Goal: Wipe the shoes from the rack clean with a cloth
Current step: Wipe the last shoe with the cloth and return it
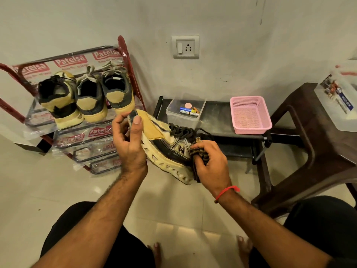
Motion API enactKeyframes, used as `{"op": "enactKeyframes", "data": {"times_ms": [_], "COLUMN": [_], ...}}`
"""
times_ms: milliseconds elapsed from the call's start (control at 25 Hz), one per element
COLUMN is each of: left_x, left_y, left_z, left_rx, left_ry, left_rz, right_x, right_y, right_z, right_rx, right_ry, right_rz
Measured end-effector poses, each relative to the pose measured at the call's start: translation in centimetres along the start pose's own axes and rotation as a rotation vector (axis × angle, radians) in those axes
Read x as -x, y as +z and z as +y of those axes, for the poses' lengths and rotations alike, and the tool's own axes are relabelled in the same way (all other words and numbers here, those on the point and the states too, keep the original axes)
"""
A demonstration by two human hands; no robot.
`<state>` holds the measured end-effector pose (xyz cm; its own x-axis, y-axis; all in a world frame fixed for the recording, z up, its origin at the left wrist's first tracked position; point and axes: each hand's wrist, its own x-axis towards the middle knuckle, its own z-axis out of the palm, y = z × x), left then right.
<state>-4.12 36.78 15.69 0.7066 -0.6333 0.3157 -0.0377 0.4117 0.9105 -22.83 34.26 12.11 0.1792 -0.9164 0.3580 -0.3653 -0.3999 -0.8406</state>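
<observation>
**Head view: shoe slanting between both hands**

Left hand (129, 144) is gripping the shoe (166, 151) by its heel at frame centre; its long axis is running toward lower right, where the right hand (208, 163) is pinching the cloth (197, 151) against its side.

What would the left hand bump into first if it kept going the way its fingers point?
Probably the shoes on the red rack. The left hand, gripping the held sneaker by one end, points up and away toward them, though depth is hard to judge.
</observation>
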Motion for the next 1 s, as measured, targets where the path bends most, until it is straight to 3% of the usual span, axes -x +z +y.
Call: {"op": "enactKeyframes", "data": {"times_ms": [200, 400, 600, 840, 1000], "left_x": [1.4, 0.6, 0.6, 0.0, 0.7], "left_y": [1.0, 0.7, 0.7, 0.4, 0.7], "left_z": [-0.6, 0.0, -0.3, -0.3, -0.7], "left_rx": [-0.036, -0.011, -0.009, 0.032, -0.001], "left_ry": [-0.020, 0.008, -0.037, -0.083, -0.112], "left_rz": [-0.059, 0.013, 0.051, 0.101, 0.035], "right_x": [1.1, -0.2, 1.8, 1.8, 1.3], "right_y": [0.5, -0.7, 0.6, 0.4, 0.4], "right_z": [-4.3, 0.0, -4.0, -3.1, -3.1], "right_rx": [-0.030, 0.112, 0.010, 0.067, 0.075], "right_ry": [-0.235, 0.038, -0.249, -0.276, -0.223], "right_rz": [-0.112, -0.076, -0.189, -0.215, -0.124]}}
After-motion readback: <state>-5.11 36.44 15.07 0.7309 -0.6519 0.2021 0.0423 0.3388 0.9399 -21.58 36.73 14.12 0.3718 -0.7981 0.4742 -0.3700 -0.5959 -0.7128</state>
